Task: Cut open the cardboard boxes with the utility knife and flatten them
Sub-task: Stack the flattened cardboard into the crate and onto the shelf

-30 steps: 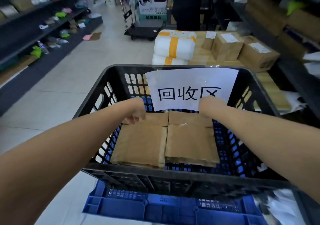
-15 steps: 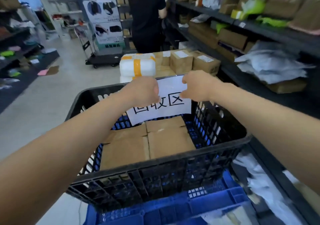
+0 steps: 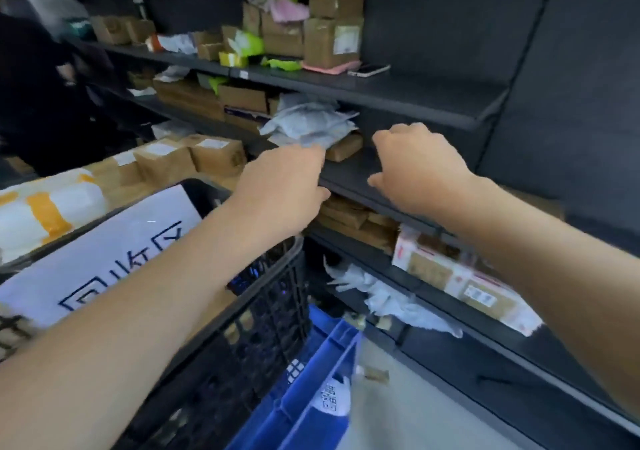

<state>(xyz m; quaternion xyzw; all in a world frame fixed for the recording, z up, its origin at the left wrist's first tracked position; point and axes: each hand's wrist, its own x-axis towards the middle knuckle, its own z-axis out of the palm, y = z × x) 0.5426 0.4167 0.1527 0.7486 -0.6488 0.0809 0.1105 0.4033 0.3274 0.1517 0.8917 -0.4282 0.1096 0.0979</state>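
Both my arms stretch toward the dark metal shelf (image 3: 349, 174) on the right. My left hand (image 3: 284, 186) hovers at the shelf's front edge, fingers relaxed, holding nothing. My right hand (image 3: 415, 169) hangs over the same shelf with loosely curled fingers, also holding nothing. Just beyond my left hand a small flat cardboard box (image 3: 344, 148) lies under a heap of grey mailer bags (image 3: 308, 127). Sealed cardboard boxes (image 3: 214, 155) stand behind the black plastic crate (image 3: 270, 293), which carries a white paper sign (image 3: 114, 252). No utility knife is in view.
A blue crate (image 3: 311, 380) sits under the black one. Higher shelves hold stacked boxes (image 3: 332, 39) and a phone (image 3: 369, 70). A red-printed carton (image 3: 450, 276) lies on the lower shelf. A white parcel with orange tape (image 3: 45, 203) sits left, near a person in dark clothes (image 3: 34, 103).
My hands have left the flattened cardboard inside the black crate and swung up and right to the shelf. The view has turned right, away from the aisle.
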